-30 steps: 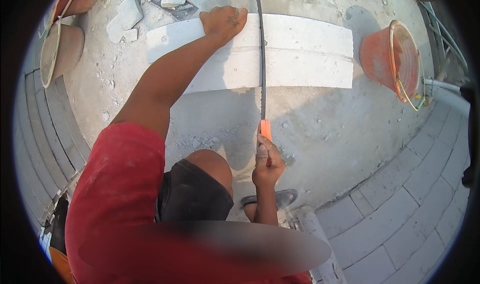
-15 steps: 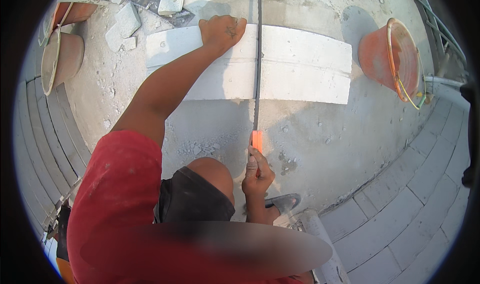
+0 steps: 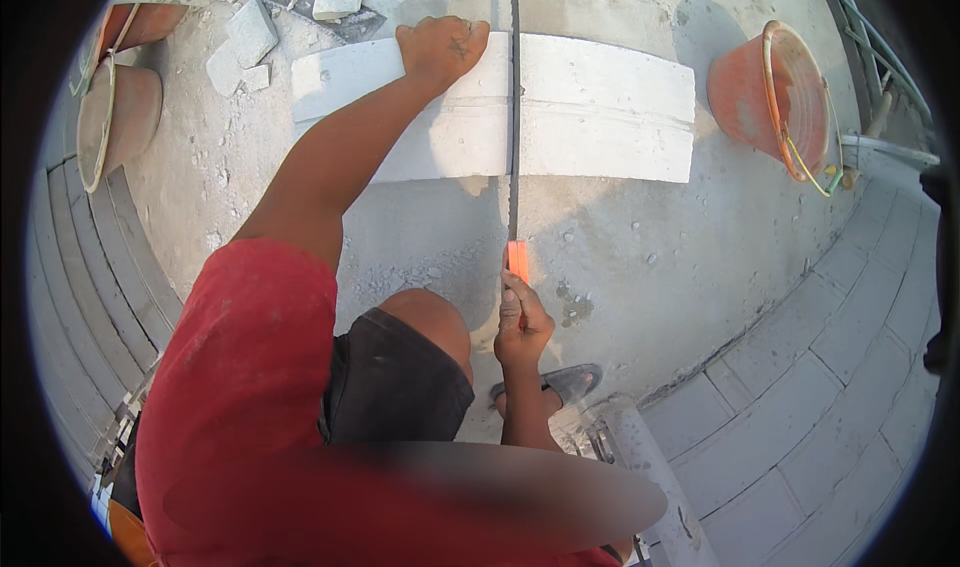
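Note:
A long white block [image 3: 610, 107], like aerated concrete, lies crosswise on the floor ahead of me, with a line along its length. My left hand [image 3: 444, 52] is closed over its far edge, left of the blade; the fingertips are hidden. A handsaw [image 3: 515, 117] with a dark, narrow-looking blade lies across the block near its middle, pointing away from me. My right hand [image 3: 523, 322] is wrapped round its handle, whose orange part [image 3: 517, 260] shows just beyond the fingers. Whether the blade has cut into the block I cannot tell.
An orange bucket [image 3: 760, 97] stands right of the block, and another bucket [image 3: 130, 112] is at the far left. Broken white pieces [image 3: 250, 35] and a dark board [image 3: 300, 2] lie beyond the block's left end. Crumbs dot the floor. My sandalled foot [image 3: 572, 382] is near the saw handle.
The whole view has shifted a little, so the block and buckets sit higher in it. Both hands keep their holds; the saw has hardly moved against the block.

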`<action>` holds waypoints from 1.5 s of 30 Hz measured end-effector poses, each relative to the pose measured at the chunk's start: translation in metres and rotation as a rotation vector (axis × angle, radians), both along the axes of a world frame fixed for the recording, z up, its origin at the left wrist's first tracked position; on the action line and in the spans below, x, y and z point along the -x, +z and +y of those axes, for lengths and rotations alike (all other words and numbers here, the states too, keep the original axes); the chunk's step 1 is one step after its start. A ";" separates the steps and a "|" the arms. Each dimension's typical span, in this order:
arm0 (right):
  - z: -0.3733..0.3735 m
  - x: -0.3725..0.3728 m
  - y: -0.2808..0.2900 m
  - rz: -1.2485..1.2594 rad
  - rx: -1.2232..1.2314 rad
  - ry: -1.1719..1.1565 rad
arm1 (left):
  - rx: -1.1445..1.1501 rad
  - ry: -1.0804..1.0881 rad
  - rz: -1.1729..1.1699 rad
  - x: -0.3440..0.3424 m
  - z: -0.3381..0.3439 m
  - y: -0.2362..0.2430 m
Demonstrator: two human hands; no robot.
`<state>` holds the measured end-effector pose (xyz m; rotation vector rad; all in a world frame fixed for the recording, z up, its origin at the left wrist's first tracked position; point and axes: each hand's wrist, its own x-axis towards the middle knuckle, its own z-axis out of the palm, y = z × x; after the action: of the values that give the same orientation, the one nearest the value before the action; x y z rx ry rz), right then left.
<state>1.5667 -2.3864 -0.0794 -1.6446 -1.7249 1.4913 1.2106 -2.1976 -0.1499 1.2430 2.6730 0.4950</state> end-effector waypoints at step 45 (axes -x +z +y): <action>0.006 -0.005 0.047 0.121 -0.065 0.064 | 0.106 0.025 -0.025 0.010 0.011 0.002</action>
<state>1.5713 -2.3802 -0.0327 -1.4494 -1.7556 1.5131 1.2007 -2.1870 -0.1477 1.1672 2.6591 0.3639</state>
